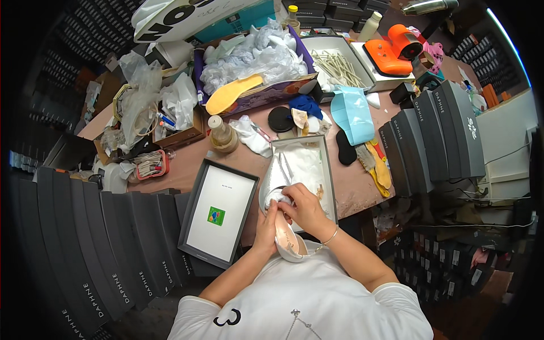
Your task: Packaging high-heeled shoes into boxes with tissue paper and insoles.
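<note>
A pale shoe with a silvery pointed toe and beige insole [289, 241] is held over an open shoebox, heel toward my chest. My left hand [265, 231] is closed around its left side. My right hand [309, 209] reaches across from the right, fingertips pinched on a crumpled white wad [276, 196] at the shoe's opening; whether it is paper or cloth I cannot tell. Beneath lies the grey-rimmed shoebox [333, 198], lined with white tissue paper [306, 161]. The box lid [229, 195], bearing a green sticker, lies to the left.
Behind stand a purple box of crumpled tissue [252, 54], a tray of pale sticks [340, 68] and an orange device [391, 54]. A glass jar [222, 136], a blue sheet [351, 116] and brushes [378, 167] surround the shoebox. Stacked shoeboxes [436, 136] flank both sides.
</note>
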`<state>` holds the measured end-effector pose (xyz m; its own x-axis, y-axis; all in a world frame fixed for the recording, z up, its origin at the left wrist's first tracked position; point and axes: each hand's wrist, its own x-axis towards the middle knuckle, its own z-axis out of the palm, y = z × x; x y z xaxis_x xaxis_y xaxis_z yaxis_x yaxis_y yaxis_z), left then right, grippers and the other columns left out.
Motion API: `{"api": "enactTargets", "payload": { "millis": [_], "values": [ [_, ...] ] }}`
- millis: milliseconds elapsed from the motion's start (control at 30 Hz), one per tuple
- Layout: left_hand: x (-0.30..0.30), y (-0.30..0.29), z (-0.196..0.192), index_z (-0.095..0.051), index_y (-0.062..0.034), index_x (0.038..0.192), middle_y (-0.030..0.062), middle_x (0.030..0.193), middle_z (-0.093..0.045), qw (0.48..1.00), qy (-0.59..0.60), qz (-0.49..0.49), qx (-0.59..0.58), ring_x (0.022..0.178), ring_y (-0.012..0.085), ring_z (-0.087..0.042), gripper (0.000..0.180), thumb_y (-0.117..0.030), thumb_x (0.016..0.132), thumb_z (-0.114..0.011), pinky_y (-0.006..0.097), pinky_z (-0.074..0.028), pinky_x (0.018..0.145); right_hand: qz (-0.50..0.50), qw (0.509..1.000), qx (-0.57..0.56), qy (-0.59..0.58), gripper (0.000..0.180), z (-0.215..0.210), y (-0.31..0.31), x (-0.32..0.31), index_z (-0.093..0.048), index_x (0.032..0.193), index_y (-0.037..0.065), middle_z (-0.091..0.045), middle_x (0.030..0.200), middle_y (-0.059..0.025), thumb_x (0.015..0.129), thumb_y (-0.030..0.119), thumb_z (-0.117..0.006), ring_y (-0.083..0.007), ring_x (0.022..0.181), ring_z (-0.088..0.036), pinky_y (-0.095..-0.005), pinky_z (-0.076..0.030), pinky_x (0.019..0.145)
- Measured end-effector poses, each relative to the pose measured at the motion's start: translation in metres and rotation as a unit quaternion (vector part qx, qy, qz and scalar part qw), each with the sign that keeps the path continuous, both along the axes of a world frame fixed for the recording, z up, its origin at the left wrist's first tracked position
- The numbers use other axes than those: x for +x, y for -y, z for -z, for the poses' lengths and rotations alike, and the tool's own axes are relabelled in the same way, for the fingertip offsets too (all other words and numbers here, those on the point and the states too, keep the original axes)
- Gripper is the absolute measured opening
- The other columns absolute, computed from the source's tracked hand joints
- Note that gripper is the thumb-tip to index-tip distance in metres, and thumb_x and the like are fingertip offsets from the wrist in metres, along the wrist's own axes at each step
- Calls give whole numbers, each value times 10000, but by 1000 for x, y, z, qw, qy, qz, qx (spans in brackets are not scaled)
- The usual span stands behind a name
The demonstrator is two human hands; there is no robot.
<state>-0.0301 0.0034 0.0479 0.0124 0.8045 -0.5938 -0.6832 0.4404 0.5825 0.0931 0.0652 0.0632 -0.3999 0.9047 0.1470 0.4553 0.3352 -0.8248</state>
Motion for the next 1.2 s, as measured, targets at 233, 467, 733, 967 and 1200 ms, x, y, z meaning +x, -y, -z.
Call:
{"api": "enactTargets", "payload": {
  "millis": [233,467,733,967,1200],
  "values": [
    [-2,12,1,-531,-22,1092,59,749,-563,1000,-17,4,5,643,124,-568,539,-523,976,-368,239,-464,561,-86,993,-78,1,805,-4,-14,-1,-406,1351,67,-428,1313,-189,668,184,-817,-376,1165,-488,-372,-420,956],
    [-11,17,-12,-517,-18,1155,65,759,-570,999,-21,-23,10,664,123,-561,593,-551,974,-329,234,-471,588,-97,990,-78,-67,997,20,-26,-26,-242,1469,57,-477,1314,-236,686,287,-815,-357,1223,-475,-349,-364,1027],
    [-157,7,-16,-531,7,1185,117,937,-644,969,-246,17,-14,762,172,-655,441,-378,972,-493,260,-529,669,-93,956,-175,218,658,36,-14,63,-526,1199,8,-617,999,-216,707,362,-782,-332,854,-640,-399,-511,748],
    [-67,10,-21,-324,25,1409,146,1395,-415,961,-212,132,116,1263,246,-442,606,-228,928,-593,386,-397,1031,-63,947,21,314,184,45,29,48,-596,827,59,-618,711,-85,767,216,-671,-271,685,-602,-395,-382,721],
    [-1,-31,37,-350,-44,1363,137,1278,-480,989,149,18,5,1183,256,-475,688,-597,957,-302,405,-380,1011,-110,977,-45,178,271,-40,30,36,-586,830,34,-604,687,-116,803,283,-689,-296,642,-598,-387,-440,681]
  ]
}}
